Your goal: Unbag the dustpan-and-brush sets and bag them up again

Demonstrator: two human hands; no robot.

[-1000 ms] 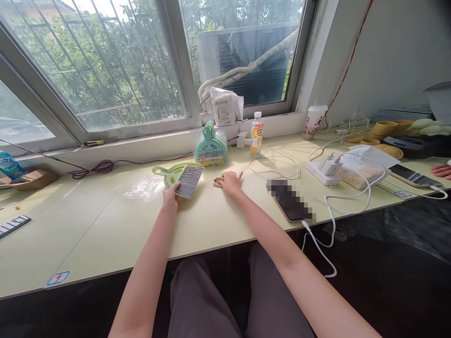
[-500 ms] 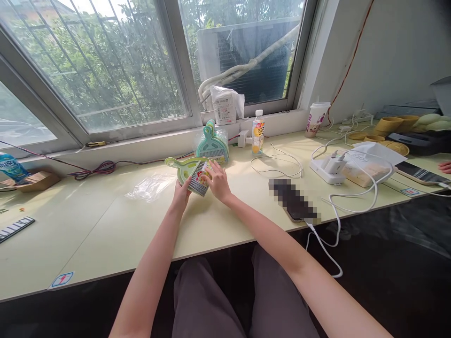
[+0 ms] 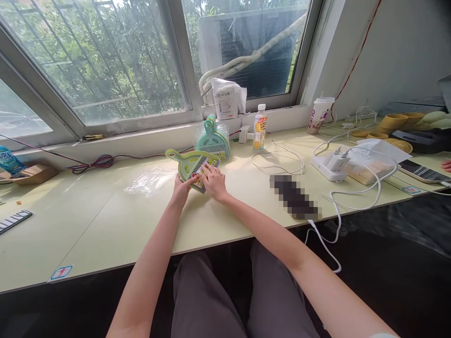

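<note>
A small light-green dustpan (image 3: 186,162) with a brush nested against it is tilted above the table, its handle to the upper left. My left hand (image 3: 181,188) grips its lower left edge, thumb on the front. My right hand (image 3: 214,182) holds its right side, fingers bent across the colourful card label (image 3: 201,175) on the front; its thumb is hard to make out. Just behind stands a teal dustpan (image 3: 211,141) with more behind it, in clear wrapping. To the left lies a crumpled clear plastic bag (image 3: 150,182).
A juice bottle (image 3: 260,127), a pixelated phone-like object (image 3: 294,197) with a white cable, a power strip (image 3: 328,169) and a paper cup (image 3: 320,116) stand or lie to the right. Cables (image 3: 93,164) run along the sill. Another person's hand (image 3: 447,165) shows at the right edge.
My right hand has slid lower and its fingers have drawn together over the label. The dustpan has turned slightly and risen in view. The view itself has shifted a little.
</note>
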